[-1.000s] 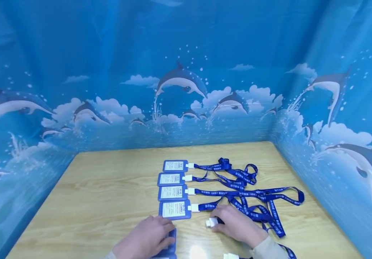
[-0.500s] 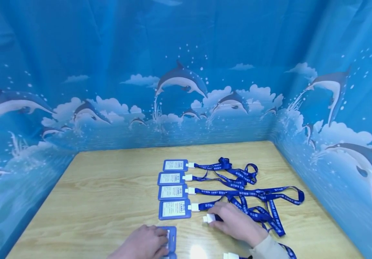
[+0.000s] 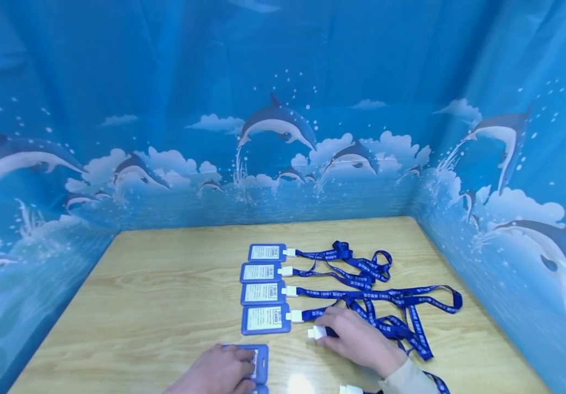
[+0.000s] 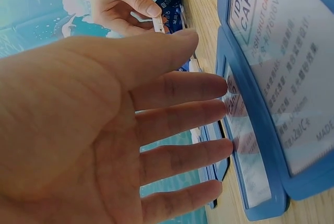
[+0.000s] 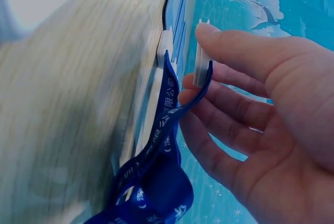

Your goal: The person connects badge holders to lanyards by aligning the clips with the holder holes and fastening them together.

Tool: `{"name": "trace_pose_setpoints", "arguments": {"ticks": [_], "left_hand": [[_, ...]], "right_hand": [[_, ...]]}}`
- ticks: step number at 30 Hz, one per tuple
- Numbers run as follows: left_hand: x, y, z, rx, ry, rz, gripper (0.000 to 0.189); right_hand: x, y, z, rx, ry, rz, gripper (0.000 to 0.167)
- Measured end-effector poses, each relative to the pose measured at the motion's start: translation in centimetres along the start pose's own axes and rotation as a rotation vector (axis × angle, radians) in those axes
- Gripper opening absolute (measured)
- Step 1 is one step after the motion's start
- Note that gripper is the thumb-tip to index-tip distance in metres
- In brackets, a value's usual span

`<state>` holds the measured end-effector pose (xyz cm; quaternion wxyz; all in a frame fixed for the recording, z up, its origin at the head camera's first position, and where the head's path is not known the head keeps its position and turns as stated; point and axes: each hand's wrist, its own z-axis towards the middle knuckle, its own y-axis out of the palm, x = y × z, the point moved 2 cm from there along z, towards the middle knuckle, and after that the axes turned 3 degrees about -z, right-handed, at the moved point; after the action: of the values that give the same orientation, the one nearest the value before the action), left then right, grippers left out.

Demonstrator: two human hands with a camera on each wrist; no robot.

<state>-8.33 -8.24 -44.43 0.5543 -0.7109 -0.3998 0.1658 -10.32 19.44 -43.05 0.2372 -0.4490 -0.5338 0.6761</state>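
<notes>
Desk point(image 3: 155, 284) and blue dolphin curtain point(image 3: 273, 54) fill the head view. My left hand point(image 3: 219, 371) lies low at the front, its fingers on a blue card holder point(image 3: 259, 353) whose slotted edge shows past my fingertips, facing right. A second holder point(image 3: 261, 389) sits just below it, cut off by the picture's bottom edge. My right hand point(image 3: 354, 339) pinches a white clip point(image 3: 317, 332), whose free end points left, apart from the card holder. Beyond my hands, four badges point(image 3: 263, 293) lie in a column, each joined by a white connector point(image 3: 296, 316) to a navy lanyard point(image 3: 366, 294); these trail off to the right in loops. Another clip point(image 3: 350, 389) shows at the bottom, near my right sleeve point(image 3: 408, 380).

From the left wrist, my four left fingers are straight and a little spread, with tips touching the card holder; the thumb stands away from it. The second holder is nearer the camera, its card printed "ID/IC CARD".

From the right wrist, my thumb and fingers pinch the white clip clear of the desk, and a navy strap point(image 5: 194, 100) runs from it down into looped ribbon.
</notes>
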Motion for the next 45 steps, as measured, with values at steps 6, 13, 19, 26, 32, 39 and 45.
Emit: {"name": "trace_pose_setpoints", "arguments": {"ticks": [6, 13, 19, 26, 32, 39, 45], "left_hand": [[-0.1, 0.2, 0.1, -0.026, -0.020, -0.014, 0.026], [-0.2, 0.2, 0.1, -0.020, -0.015, -0.014, 0.027], [-0.1, 0.2, 0.2, -0.048, -0.044, -0.049, 0.029], [0.0, 0.0, 0.2, -0.041, -0.041, -0.039, 0.030], [0.1, -0.1, 0.2, -0.034, -0.040, -0.017, 0.034], [0.2, -0.1, 0.3, -0.032, -0.040, 0.002, 0.039], [0.2, 0.1, 0.6, -0.048, -0.036, -0.020, 0.041]], "right_hand": [[-0.1, 0.0, -0.1, 0.009, -0.009, -0.013, 0.034], [-0.4, -0.1, 0.1, 0.014, -0.026, -0.009, 0.033], [-0.7, -0.1, 0.2, -0.006, -0.015, 0.001, 0.033], [-1.0, 0.0, 0.6, -0.026, -0.011, -0.016, 0.035], [-1.3, -0.1, 0.6, -0.026, -0.004, -0.022, 0.036], [-1.4, -0.1, 0.9, -0.011, -0.049, -0.019, 0.035], [-1.3, 0.0, 1.0, -0.015, -0.054, -0.024, 0.035]]}}
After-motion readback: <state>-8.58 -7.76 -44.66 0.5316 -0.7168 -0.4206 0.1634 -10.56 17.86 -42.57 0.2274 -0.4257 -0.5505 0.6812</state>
